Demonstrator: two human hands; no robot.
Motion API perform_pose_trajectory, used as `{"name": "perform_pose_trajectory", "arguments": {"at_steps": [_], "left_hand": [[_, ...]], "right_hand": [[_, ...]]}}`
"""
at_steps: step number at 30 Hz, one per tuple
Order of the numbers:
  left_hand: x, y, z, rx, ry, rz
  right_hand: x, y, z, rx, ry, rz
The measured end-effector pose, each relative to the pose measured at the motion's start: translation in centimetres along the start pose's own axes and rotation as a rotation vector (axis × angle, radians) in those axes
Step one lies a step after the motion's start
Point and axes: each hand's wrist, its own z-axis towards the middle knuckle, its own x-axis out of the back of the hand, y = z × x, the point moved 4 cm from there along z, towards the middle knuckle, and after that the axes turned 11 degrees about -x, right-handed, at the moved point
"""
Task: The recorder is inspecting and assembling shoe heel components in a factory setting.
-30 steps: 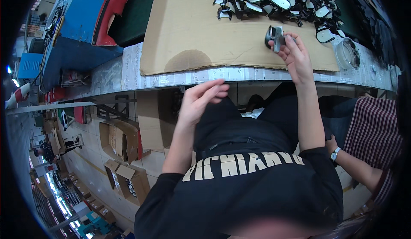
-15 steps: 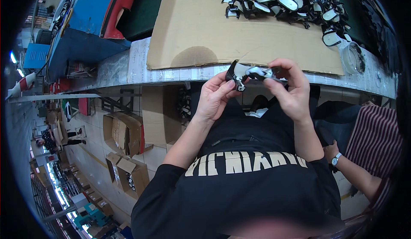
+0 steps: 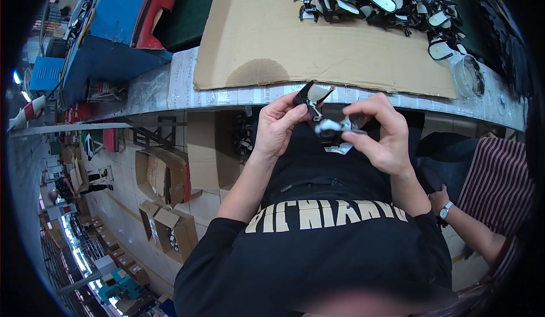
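Observation:
My left hand pinches a small black piece with a white lining, which looks like a shoe part, just off the near edge of the table. Thumb and fingers grip its black side. Closed at the fingertips, my right hand holds a small silvery tool, smeared by motion, so its exact kind does not show. The tool's left end is close below the shoe part; whether they touch I cannot tell. Farther back lies a heap of similar black-and-white shoe parts.
Brown cardboard covers the tabletop under the heap. A clear tape roll sits at the right. Blue machinery stands left; open cartons are on the floor. At my right sits a person in a striped top.
My right hand has lowered slightly, bringing the silvery tool down below the shoe part. My left hand has shifted a little left and turned the shoe part so more white lining shows.

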Motion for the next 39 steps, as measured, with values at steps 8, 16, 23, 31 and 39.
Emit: {"name": "perform_pose_trajectory", "arguments": {"at_steps": [8,16,23,31,39], "left_hand": [[0.3,-0.5,-0.7,0.027,-0.017,-0.026],[1.1,-0.6,-0.9,0.073,0.041,0.039],[1.4,-0.7,-1.2,0.087,0.023,0.116],[0.3,-0.1,-1.4,0.077,-0.038,0.192],[1.5,1.0,-1.6,0.077,-0.008,0.236]], "right_hand": [[-0.7,1.0,0.1,0.003,0.184,-0.089],[0.6,3.7,1.2,0.003,0.447,-0.289],[-0.1,2.9,0.4,-0.034,0.314,-0.164],[-1.8,2.6,0.3,-0.02,0.201,-0.108],[0.1,5.3,2.3,-0.138,0.383,-0.153]]}}
